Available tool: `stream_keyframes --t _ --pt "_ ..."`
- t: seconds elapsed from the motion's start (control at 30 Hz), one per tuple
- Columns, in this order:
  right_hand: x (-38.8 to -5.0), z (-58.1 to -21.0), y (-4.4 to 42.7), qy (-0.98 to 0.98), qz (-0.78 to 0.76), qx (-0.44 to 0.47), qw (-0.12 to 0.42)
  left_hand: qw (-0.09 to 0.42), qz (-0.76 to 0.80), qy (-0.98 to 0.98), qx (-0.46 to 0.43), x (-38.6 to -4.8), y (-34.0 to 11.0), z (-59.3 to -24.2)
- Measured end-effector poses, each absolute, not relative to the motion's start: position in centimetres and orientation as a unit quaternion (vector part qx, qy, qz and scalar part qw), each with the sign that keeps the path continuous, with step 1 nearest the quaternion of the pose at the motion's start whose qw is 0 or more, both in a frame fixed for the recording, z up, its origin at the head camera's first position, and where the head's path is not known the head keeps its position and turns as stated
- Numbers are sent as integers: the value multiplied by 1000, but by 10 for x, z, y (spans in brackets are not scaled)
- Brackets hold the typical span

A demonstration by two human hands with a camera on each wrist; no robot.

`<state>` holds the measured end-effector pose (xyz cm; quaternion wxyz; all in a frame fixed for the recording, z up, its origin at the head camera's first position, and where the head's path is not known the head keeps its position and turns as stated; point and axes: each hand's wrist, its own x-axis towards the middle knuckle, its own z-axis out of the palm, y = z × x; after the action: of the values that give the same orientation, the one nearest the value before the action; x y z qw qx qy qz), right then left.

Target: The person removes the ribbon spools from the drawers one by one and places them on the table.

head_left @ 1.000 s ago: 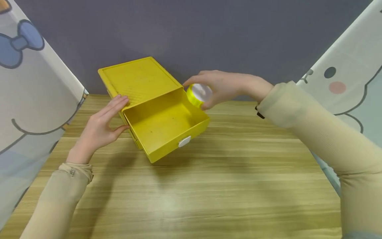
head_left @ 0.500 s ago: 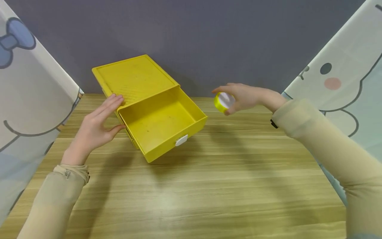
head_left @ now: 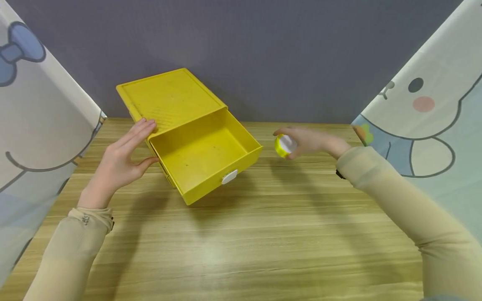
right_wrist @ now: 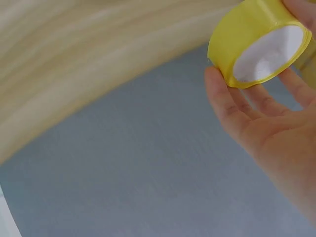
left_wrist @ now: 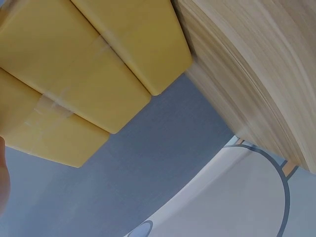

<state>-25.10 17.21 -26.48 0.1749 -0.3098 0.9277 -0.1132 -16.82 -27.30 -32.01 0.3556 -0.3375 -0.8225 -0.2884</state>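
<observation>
My right hand (head_left: 306, 140) holds a roll of yellow tape (head_left: 279, 147) by its rim, to the right of the yellow drawer unit (head_left: 169, 98). In the right wrist view, thumb and fingers lie around the tape roll (right_wrist: 242, 37), whose whitish core faces the camera. My left hand (head_left: 120, 161) rests on the unit's near left corner, straight fingers on the top and thumb at the side. The unit's top drawer (head_left: 199, 159) is pulled out and has a white handle (head_left: 229, 177) on its front. Stacked yellow tiers (left_wrist: 74, 64) show in the left wrist view.
A wood-grain table (head_left: 271, 238) lies beneath everything. Behind it rises a dark grey wall (head_left: 286, 54). Cartoon-printed cloths hang at the left (head_left: 41, 121) and right (head_left: 425, 104).
My right hand has carried the tape roll from over the drawer's right edge out to the right, then lower towards the table. The left hand has stayed on the unit.
</observation>
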Motion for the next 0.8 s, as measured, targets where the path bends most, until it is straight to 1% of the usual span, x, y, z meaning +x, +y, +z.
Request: stream_keyframes --t 0.17,0.4,0.6,0.8 --pt "-252 -289 174 929 -110 -303 182 355 -290 -823 -335 -166 -273 -322" --pt "-252 -316 169 923 -121 -316 181 350 -280 -828 -337 -167 -272 -318" --pt "-249 -339 162 917 -133 -313 209 337 -267 -841 -329 -165 -271 -316" --pt "-242 -358 157 910 -132 -317 231 337 -266 -841 -329 -165 -269 -316"
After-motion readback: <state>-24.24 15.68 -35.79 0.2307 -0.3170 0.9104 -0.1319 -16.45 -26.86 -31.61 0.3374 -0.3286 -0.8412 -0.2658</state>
